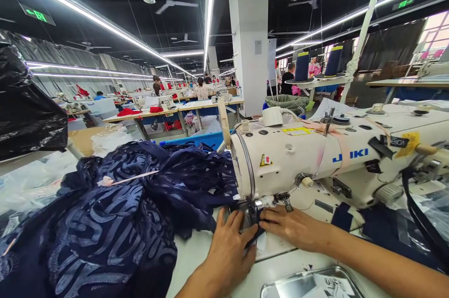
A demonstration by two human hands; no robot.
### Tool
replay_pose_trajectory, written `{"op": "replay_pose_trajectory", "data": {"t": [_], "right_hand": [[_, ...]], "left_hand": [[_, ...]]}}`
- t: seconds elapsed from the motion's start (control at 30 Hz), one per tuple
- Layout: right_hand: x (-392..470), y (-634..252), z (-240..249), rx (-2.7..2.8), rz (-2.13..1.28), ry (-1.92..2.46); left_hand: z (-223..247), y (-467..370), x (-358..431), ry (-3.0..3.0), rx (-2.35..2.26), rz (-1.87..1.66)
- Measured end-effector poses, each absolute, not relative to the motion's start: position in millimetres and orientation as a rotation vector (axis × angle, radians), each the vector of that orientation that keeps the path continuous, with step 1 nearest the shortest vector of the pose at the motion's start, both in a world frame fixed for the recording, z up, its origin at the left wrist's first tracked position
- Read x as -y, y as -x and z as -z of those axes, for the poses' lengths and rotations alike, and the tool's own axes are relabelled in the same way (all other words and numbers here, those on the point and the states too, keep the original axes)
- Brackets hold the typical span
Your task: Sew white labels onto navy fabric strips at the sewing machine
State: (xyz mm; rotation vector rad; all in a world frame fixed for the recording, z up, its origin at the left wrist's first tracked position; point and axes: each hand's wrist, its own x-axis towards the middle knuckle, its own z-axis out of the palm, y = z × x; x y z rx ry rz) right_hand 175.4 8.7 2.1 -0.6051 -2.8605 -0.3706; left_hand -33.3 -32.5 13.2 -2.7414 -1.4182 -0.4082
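A cream sewing machine (280,157) stands over the table, and its presser foot (253,211) comes down on dark navy fabric. Just left of the foot, my left hand (228,246) has its fingers bent down onto the fabric edge. My right hand (294,228) is on the other side, under the machine arm, fingertips close together on the same fabric by the needle. Hands and foot partly hide the piece between them. A large heap of navy sheer garment fabric (105,223) with a shiny swirl pattern runs up to the machine's left end.
A metal tray (312,284) holding printed labels sits at the front edge. Navy fabric pieces (380,228) and clear plastic lie under the arm at right. A black plastic bag (30,101) hangs far left. Navy thread cones (332,61) stand behind; people work at farther tables.
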Motion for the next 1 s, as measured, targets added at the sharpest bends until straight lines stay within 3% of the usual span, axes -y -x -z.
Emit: {"op": "replay_pose_trajectory", "data": {"t": [1.0], "right_hand": [[-24, -175, 10, 2.755, 0.312, 0.596]], "left_hand": [[-8, 16, 28, 2.557, 1.599, 0.422]]}}
